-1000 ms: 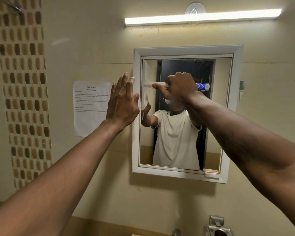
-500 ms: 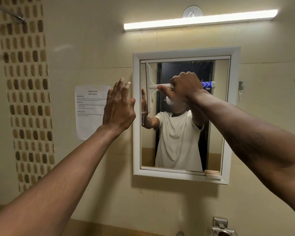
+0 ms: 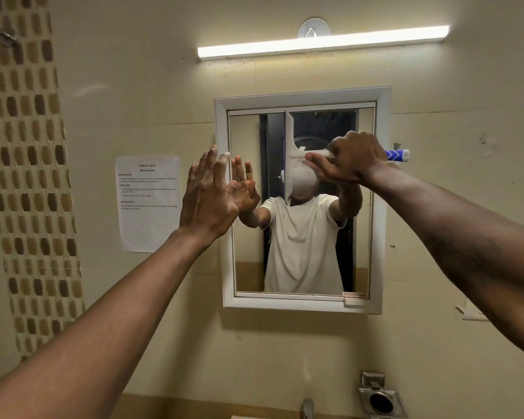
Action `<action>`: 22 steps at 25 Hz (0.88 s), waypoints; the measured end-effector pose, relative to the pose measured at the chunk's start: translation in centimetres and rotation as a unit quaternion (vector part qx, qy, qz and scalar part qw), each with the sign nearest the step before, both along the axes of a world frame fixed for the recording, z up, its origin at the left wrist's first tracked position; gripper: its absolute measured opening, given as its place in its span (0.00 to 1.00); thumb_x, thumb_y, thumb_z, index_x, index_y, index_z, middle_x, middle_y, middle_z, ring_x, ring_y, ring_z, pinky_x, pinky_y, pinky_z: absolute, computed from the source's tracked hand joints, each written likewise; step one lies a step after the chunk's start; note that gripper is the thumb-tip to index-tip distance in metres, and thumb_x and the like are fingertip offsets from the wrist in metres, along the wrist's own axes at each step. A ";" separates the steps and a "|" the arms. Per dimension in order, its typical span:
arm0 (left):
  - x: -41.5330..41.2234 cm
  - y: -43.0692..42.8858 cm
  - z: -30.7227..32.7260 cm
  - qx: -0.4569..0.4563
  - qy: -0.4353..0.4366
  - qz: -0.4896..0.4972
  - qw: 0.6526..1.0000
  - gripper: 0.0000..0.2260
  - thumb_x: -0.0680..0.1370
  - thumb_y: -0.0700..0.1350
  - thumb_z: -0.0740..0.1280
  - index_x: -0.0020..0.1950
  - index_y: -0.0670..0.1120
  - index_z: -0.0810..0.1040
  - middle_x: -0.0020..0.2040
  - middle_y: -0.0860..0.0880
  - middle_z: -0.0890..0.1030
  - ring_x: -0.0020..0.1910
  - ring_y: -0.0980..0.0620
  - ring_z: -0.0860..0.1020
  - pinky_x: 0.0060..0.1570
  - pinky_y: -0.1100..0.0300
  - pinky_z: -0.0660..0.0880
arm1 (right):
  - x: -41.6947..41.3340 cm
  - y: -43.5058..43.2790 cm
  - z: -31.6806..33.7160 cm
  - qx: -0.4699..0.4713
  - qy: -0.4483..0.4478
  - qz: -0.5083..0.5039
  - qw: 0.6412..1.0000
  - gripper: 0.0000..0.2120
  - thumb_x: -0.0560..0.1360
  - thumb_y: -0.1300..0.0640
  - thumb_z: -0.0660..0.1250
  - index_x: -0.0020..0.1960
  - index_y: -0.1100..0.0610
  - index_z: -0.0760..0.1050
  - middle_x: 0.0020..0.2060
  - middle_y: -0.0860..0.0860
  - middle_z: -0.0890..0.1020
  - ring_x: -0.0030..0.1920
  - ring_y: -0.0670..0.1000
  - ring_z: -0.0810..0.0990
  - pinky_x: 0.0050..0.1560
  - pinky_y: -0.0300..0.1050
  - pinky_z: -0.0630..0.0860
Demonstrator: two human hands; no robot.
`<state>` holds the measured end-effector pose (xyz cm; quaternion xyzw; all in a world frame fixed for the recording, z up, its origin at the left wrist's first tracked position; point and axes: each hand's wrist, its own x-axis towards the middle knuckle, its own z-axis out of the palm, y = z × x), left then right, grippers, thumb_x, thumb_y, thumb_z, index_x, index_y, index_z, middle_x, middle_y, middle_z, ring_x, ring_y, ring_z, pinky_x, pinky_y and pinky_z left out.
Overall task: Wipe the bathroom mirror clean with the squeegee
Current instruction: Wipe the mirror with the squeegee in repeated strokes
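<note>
Gripping the squeegee (image 3: 290,152) by its slim, straight handle, the right hand (image 3: 353,160) has its fingers (image 3: 342,143) curled tight round the white plastic shaft, with the thumb laid along the underside. The handle runs level to the right and ends in a blue grip patterned with white chevrons, which sticks out past the wrist. The long, flat white blade stands upright against the glass in the upper middle of the mirror (image 3: 245,252). The mirror is a tall rectangle of smooth glass set in a broad, white moulded frame (image 3: 300,96) with mitred corners, and a small pale tab (image 3: 355,297) sits at its lower right edge. The left hand (image 3: 208,195) is raised flat at the frame's left side, palm toward the wall. Its fingers (image 3: 206,164) are straight, a little apart and hold nothing; whether they touch the frame cannot be told. On the glossy cream wall left of the mirror hangs a rectangular printed paper sheet (image 3: 147,204). Farther left runs a vertical band of small brown and tan mosaic tiles (image 3: 28,176). Above the mirror glows a long, narrow tube light (image 3: 321,43). Below it a square, shiny metal fitting with a round recess (image 3: 380,397) is fixed to the wall beside the top of a metal tap (image 3: 307,408).
</note>
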<state>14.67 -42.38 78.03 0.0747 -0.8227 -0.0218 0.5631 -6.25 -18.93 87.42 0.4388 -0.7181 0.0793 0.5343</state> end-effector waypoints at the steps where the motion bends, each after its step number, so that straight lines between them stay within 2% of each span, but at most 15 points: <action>1: 0.0 0.2 0.0 0.000 -0.003 -0.002 1.000 0.35 0.77 0.61 0.49 0.80 0.45 0.62 0.83 0.41 0.59 0.83 0.43 0.56 0.82 0.43 0.54 | -0.3 0.8 -0.1 -0.006 -0.001 -0.007 1.000 0.36 0.77 0.28 0.54 0.28 0.56 0.73 0.22 0.51 0.74 0.24 0.53 0.75 0.34 0.42 0.73; 3: -0.3 0.5 0.0 -0.002 -0.005 -0.005 1.000 0.30 0.80 0.55 0.56 0.80 0.45 0.62 0.83 0.41 0.59 0.83 0.43 0.56 0.81 0.42 0.54 | -0.8 2.2 -0.4 -0.018 -0.001 -0.023 1.000 0.37 0.77 0.28 0.53 0.29 0.57 0.77 0.23 0.51 0.74 0.25 0.52 0.75 0.33 0.39 0.70; 5: -0.8 0.8 -0.1 -0.007 -0.006 -0.005 1.000 0.28 0.81 0.46 0.63 0.80 0.45 0.61 0.83 0.42 0.58 0.83 0.44 0.55 0.81 0.42 0.54 | -0.9 3.4 -0.8 -0.027 -0.008 -0.041 0.999 0.37 0.76 0.28 0.52 0.30 0.58 0.77 0.23 0.50 0.73 0.25 0.50 0.73 0.33 0.38 0.68; 7: -1.1 1.3 -0.2 -0.005 -0.011 -0.007 1.000 0.30 0.80 0.42 0.66 0.81 0.47 0.60 0.84 0.43 0.57 0.84 0.45 0.53 0.82 0.43 0.53 | -0.9 4.4 -1.3 -0.036 -0.022 -0.062 0.997 0.37 0.76 0.27 0.50 0.32 0.57 0.78 0.25 0.50 0.75 0.26 0.51 0.75 0.35 0.41 0.73; 9: -1.3 1.9 -0.2 -0.007 -0.010 -0.014 1.000 0.30 0.80 0.42 0.66 0.81 0.47 0.60 0.84 0.43 0.57 0.84 0.45 0.53 0.82 0.44 0.52 | -0.9 5.3 -1.8 -0.049 -0.038 -0.072 0.995 0.37 0.76 0.27 0.50 0.34 0.57 0.78 0.26 0.52 0.77 0.28 0.52 0.77 0.37 0.43 0.77; 13: -1.4 2.8 -0.5 -0.012 -0.005 -0.026 1.000 0.28 0.81 0.44 0.65 0.81 0.47 0.61 0.84 0.43 0.57 0.84 0.45 0.53 0.82 0.44 0.52 | -0.7 6.5 -2.8 -0.075 -0.045 -0.089 0.992 0.35 0.77 0.28 0.52 0.33 0.57 0.76 0.26 0.52 0.75 0.29 0.54 0.78 0.37 0.43 0.73; 16: -1.5 3.0 -0.8 -0.015 -0.004 -0.031 0.999 0.28 0.82 0.44 0.65 0.81 0.47 0.60 0.84 0.43 0.57 0.84 0.45 0.54 0.82 0.44 0.52 | -0.8 6.3 -3.7 -0.110 -0.070 -0.093 0.987 0.34 0.79 0.30 0.54 0.33 0.57 0.76 0.27 0.53 0.76 0.30 0.55 0.78 0.36 0.43 0.75; 20: -1.2 3.0 -1.1 -0.015 -0.007 -0.026 1.000 0.28 0.82 0.45 0.65 0.81 0.48 0.60 0.84 0.43 0.57 0.84 0.45 0.54 0.82 0.44 0.52 | -0.5 5.1 -5.4 -0.191 -0.114 -0.077 0.972 0.32 0.77 0.30 0.53 0.32 0.55 0.73 0.24 0.47 0.68 0.27 0.53 0.71 0.30 0.37 0.60; 22: -1.0 2.8 -1.3 -0.016 -0.010 -0.025 1.000 0.28 0.83 0.45 0.65 0.81 0.48 0.60 0.84 0.43 0.58 0.84 0.44 0.55 0.82 0.44 0.52 | -0.4 4.5 -6.0 -0.238 -0.132 -0.071 0.960 0.31 0.78 0.30 0.53 0.32 0.54 0.72 0.25 0.48 0.67 0.28 0.55 0.70 0.31 0.40 0.60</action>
